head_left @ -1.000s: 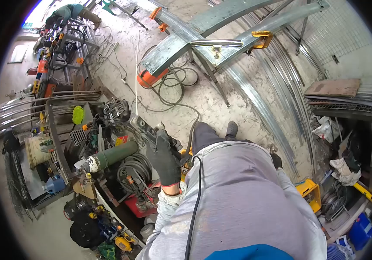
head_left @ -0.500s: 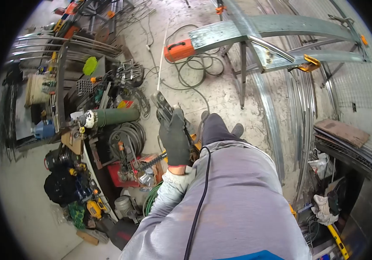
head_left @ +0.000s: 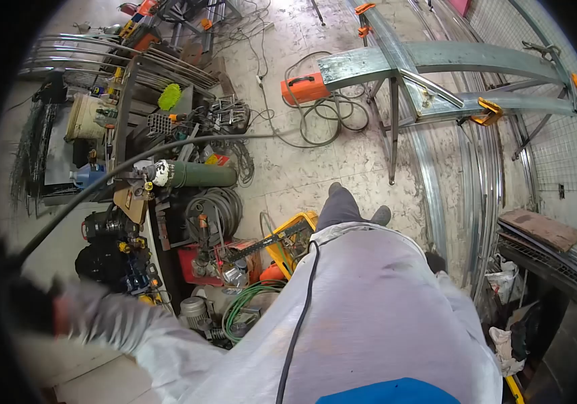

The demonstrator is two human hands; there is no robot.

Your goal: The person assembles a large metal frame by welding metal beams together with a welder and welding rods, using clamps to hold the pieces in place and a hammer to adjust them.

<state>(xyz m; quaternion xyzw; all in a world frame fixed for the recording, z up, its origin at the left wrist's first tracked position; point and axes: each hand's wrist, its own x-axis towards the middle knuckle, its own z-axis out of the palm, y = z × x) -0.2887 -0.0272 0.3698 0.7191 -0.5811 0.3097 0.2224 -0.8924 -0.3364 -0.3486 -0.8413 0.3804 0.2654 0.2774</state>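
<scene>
My left hand (head_left: 32, 299), in a dark glove, is stretched out to the far left and smeared by motion. From it a thick black cable (head_left: 167, 143) arcs taut over the clutter towards the orange welding machine (head_left: 305, 88) on the floor. The electrode holder at the cable's end is lost in the dark, blurred rim of the view, around the closed hand. My right hand (head_left: 436, 262), also gloved in dark, shows only in part beside my right hip. Its fingers are hidden behind the shirt, so I cannot see what they hold.
Galvanized steel beams (head_left: 463, 57) rest on stands ahead, with orange clamps (head_left: 487, 112). A green gas cylinder (head_left: 201, 175), coiled hoses (head_left: 218, 215) and a yellow frame (head_left: 281, 252) crowd the left. Long metal profiles (head_left: 473, 175) lie along the right. Boards (head_left: 541, 227) are stacked at far right.
My left hand has swung from in front of my body out to the far left, drawing the cable with it. The holder and its thin rod have gone out of sight. The view has shifted slightly.
</scene>
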